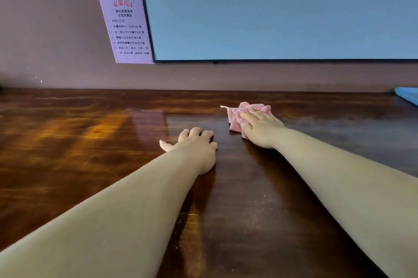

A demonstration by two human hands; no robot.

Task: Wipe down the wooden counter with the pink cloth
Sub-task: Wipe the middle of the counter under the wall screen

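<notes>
The pink cloth point(239, 117) lies bunched on the wooden worktop point(90, 142), in the far right part of it, not far from the wall. One thin corner of it sticks out to the left. The right hand point(260, 129) lies on top of the cloth, palm down. Its fingers are nearly straight and point to the far left, pressing the cloth flat on the wood; they are not curled round it, so the grip is an open one, and part of the cloth shows beyond the fingertips and under the palm. The right forearm reaches in from the lower right corner, long and straight.

The left hand point(194, 148) rests on the worktop just beside the cloth, to the left and a little nearer, but it does not touch it. Its thumb is spread out to the left and lies flat. The other fingers are bent at the knuckles with the tips on the wood, and they hold nothing. The left forearm comes in from the lower left.

Behind the worktop stands a brown wall. A pale paper notice point(127, 28) with printed lines is stuck on it, and right beside it hangs a large screen point(282, 10) with a dark frame. At the far right edge a blue thing point(407, 94) lies on the worktop, mostly out of view. Small pale specks are on the wood in the near part, between the arms.
</notes>
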